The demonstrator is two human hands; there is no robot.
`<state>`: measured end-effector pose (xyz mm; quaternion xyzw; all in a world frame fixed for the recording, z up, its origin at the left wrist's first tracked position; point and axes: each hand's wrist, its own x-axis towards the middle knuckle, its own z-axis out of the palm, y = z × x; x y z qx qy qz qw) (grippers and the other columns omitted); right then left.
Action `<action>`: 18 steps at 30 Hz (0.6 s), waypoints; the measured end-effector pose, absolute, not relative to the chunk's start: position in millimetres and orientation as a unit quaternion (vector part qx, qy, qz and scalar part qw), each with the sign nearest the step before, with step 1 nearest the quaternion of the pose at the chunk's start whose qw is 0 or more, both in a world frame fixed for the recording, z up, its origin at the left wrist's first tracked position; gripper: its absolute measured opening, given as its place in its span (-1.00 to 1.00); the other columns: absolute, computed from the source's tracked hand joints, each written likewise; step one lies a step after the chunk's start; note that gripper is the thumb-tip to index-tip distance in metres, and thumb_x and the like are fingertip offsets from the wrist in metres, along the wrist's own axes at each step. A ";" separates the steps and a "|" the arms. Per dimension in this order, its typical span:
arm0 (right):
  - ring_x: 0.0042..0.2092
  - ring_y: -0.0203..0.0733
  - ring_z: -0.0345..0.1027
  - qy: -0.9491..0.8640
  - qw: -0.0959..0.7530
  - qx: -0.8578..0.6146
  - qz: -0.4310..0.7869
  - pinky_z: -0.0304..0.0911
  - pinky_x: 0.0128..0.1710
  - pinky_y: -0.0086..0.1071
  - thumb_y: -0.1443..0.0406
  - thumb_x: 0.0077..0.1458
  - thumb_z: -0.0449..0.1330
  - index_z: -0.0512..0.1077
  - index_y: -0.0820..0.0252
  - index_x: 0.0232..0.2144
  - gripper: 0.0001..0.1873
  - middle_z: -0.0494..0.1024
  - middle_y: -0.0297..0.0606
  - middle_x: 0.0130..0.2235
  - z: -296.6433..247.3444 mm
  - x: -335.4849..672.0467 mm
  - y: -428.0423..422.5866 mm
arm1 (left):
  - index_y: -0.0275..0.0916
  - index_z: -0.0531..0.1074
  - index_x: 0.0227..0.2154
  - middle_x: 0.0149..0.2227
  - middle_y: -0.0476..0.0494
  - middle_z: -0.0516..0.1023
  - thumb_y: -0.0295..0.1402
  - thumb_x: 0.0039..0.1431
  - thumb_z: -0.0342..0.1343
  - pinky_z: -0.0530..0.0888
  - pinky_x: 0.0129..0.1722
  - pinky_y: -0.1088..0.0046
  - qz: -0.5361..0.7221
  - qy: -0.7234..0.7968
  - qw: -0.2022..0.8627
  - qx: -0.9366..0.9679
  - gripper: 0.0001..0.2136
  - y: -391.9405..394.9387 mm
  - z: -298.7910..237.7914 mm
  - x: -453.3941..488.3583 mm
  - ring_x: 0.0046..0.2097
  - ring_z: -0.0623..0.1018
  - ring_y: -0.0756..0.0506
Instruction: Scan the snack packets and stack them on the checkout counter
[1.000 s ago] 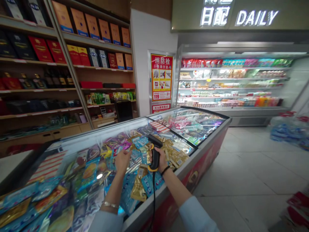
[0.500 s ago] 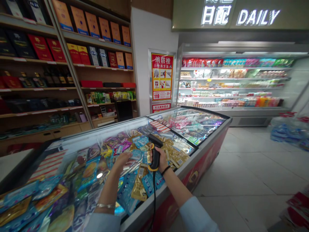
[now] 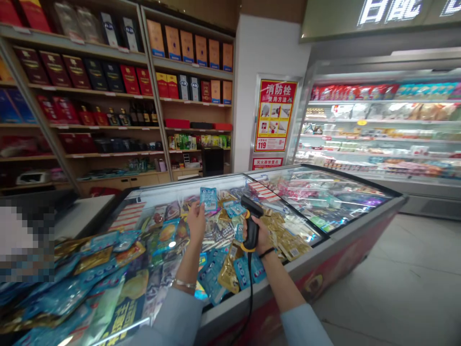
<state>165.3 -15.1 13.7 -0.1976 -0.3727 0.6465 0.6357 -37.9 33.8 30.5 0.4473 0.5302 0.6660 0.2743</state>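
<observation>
Raised over the freezer, my left hand pinches the lower left edge of a blue packet, held upright with its printed face toward me. My right hand is wrapped round the grip of a black and yellow barcode scanner, whose cord runs down past the freezer's front edge. The scanner's head points left, toward the packet, with a gap between them. Beneath both hands lie more blue packets and gold packets on the freezer's glass top.
The chest freezer stretches to the right. A pile of blue and gold packets lies at left, near a person blurred out at the edge. Behind stand shelves of boxes and a lit refrigerated display. Tiled floor shows at right.
My left hand has lifted a blue packet from among those on the freezer and holds it up. The view has turned left; my right hand keeps hold of the scanner.
</observation>
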 end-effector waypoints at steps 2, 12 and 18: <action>-0.69 -0.31 0.28 -0.391 0.634 -0.200 0.637 0.15 -0.75 -0.49 0.09 -0.10 0.27 0.41 0.23 -0.35 -0.66 0.44 -0.39 -0.61 21.0 158.1 -7.4 | -0.26 0.40 -0.03 -0.30 -0.15 0.59 -0.10 0.17 0.02 0.54 -0.23 0.38 0.676 0.527 0.258 0.445 -0.59 31.7 34.2 -43.5 -0.24 0.58 -0.11; -0.69 -0.28 0.30 -0.505 0.602 -0.225 0.576 0.21 -0.73 -0.45 0.15 -0.05 0.31 0.39 0.18 -0.41 -0.75 0.47 -0.37 -0.61 24.4 129.0 7.6 | -0.19 0.35 0.07 -0.08 -0.20 0.56 -0.14 0.23 -0.05 0.50 -0.10 0.38 0.710 0.558 0.150 0.404 -0.60 30.5 32.2 -66.9 -0.05 0.55 -0.14; -0.72 -0.30 0.28 -0.487 0.563 -0.195 0.639 0.15 -0.77 -0.49 0.13 -0.06 0.27 0.39 0.20 -0.36 -0.72 0.44 -0.39 -0.63 32.2 143.7 9.5 | -0.18 0.26 0.14 -0.10 -0.20 0.55 -0.13 0.25 -0.09 0.53 -0.19 0.39 0.745 0.526 0.176 0.370 -0.56 33.0 32.5 -72.0 -0.15 0.58 -0.11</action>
